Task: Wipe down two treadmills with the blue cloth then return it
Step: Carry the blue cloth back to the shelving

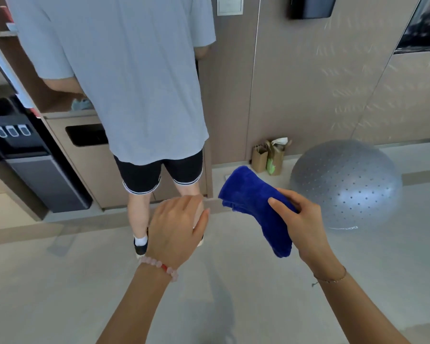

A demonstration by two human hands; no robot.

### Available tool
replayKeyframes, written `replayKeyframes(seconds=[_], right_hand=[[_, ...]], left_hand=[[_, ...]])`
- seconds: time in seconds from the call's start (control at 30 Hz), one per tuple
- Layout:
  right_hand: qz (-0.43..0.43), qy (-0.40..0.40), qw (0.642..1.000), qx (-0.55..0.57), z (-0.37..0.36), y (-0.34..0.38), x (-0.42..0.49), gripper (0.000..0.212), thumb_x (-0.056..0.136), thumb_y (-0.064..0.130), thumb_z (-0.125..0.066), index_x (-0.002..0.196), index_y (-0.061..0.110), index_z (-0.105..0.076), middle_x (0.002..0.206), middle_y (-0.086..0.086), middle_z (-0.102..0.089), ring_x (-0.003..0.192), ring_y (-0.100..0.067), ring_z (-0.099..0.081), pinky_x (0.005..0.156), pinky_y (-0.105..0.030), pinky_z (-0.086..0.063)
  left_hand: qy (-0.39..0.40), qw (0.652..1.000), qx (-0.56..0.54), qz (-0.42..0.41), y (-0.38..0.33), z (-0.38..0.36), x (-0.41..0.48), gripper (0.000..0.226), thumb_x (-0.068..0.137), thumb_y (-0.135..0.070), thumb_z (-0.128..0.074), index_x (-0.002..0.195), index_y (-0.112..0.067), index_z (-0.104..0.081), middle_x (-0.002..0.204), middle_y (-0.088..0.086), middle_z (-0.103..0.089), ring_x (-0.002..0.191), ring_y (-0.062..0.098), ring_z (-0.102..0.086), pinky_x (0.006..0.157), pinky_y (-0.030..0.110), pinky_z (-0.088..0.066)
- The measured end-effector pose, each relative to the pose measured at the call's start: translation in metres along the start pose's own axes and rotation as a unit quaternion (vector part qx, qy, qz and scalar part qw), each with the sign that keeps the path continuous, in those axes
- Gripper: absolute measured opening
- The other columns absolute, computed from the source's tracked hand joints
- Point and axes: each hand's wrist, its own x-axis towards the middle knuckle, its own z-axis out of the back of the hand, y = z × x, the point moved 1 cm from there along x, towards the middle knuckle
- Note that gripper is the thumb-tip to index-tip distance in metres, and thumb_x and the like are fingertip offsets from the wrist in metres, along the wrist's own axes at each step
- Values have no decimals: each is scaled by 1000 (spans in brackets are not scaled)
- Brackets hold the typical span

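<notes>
My right hand (305, 227) grips the folded blue cloth (251, 202) around its middle, thumb on top; the cloth's ends stick out up-left and down from the hand. My left hand (176, 229) hangs in the air to the left of the cloth, fingers relaxed and holding nothing. It wears a pink bead bracelet. No treadmill is in view.
A person in a grey shirt and black shorts (134, 95) stands close ahead, back to me, at a brown cabinet with a slot (85, 135). A black water dispenser (23, 150) is at left. Paper bags (268, 157) and a grey exercise ball (348, 184) sit by the wall at right.
</notes>
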Motion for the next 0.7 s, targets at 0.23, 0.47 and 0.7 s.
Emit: replayKeyframes(seconds=[0.23,0.47,0.7], right_hand=[[11,-42,999,6,-28,8,82,19,88,16,-60,102,28,-66,89,18,-67,80,1,-63,68,-19,-49],[9,-31,999,26,-49,10,161,21,87,17,-61,105,25,-67,91,15,-69,87,-8,-63,75,-28,-53],[26,27,999,33,-60,1,267,21,88,16,-60,106,28,-63,92,17,-65,85,-6,-61,70,-23,-49]], left_hand=[[-43,998,-6,-37,31,-26,89,39,89,-35,-38,95,-11,-69,83,2,-70,73,22,-66,71,35,-51],[-41,998,35,-16,68,-54,153,37,89,-37,-41,96,-13,-68,85,0,-69,75,21,-66,75,34,-51],[-36,995,80,36,77,-103,215,40,89,-38,-39,97,-13,-69,85,1,-70,75,21,-67,75,35,-52]])
